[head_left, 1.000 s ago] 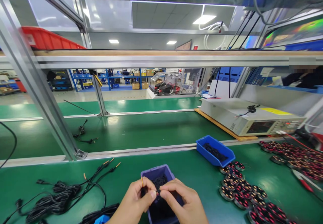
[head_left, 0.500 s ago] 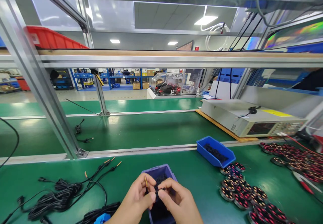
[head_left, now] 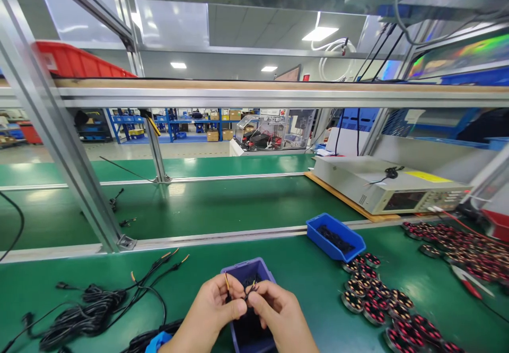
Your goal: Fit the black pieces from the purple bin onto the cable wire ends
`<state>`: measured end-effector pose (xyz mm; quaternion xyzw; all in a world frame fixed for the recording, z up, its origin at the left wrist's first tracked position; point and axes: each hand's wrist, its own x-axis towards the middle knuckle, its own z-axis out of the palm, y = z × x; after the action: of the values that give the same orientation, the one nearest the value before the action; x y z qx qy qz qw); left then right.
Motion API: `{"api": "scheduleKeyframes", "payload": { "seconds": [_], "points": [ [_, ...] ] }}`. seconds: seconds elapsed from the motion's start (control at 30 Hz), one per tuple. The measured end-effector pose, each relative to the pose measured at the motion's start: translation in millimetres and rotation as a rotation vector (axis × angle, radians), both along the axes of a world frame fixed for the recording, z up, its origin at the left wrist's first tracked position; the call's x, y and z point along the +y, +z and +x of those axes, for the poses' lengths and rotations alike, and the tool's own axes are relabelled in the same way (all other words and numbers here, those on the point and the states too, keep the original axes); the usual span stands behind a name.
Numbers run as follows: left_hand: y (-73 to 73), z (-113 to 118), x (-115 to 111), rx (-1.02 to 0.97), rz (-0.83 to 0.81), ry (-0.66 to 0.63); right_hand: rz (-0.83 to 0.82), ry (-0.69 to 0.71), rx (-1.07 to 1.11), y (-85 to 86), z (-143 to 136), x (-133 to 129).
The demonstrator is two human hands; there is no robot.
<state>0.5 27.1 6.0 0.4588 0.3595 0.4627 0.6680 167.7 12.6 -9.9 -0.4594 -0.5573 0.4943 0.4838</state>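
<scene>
Over a purple bin [head_left: 243, 264], both hands work close together with fingertips nearly touching. My left hand [head_left: 217, 305] is closed in a pinch on a thin black cable [head_left: 228, 296] whose orange-yellow wire end sticks up. My right hand [head_left: 280, 310] pinches the short dark wire ends [head_left: 249, 290] between the two hands; a lighter tip shows there. Small black parts [head_left: 252, 280] lie inside the bin, partly hidden by the fingers. To the left are bundled black cables [head_left: 89, 310] with orange wire ends, near a blue band on my left wrist.
A blue bin [head_left: 338, 249] with black pieces stands at right. Beside it lie many round motor coils [head_left: 374, 294] and red-handled pliers [head_left: 469, 284]. A grey instrument [head_left: 382, 183] sits on a board behind. Metal posts [head_left: 75, 130] and a shelf beam [head_left: 254, 97] frame the bench.
The view has shifted slightly, moving the surroundings a little left. Both hands stay over the purple bin; more of the wire ends now shows between the fingertips.
</scene>
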Motion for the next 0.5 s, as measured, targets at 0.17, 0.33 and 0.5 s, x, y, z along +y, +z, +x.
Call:
{"api": "scheduleKeyframes", "payload": {
  "seconds": [0.17,0.33,0.5],
  "points": [
    [6.5,-2.3,1.3,0.014,-0.061,0.047,0.216,-0.025,-0.529,3.6,6.0,7.8],
    [7.8,1.4,-1.3,-0.086,-0.159,-0.008,0.362,0.004,-0.890,-11.8,-9.6,16.4],
    [-2.7,6.3,-5.9,-0.134,-0.146,-0.135,0.419,-0.017,-0.990,-20.5,-18.2,13.0]
  ]
}}
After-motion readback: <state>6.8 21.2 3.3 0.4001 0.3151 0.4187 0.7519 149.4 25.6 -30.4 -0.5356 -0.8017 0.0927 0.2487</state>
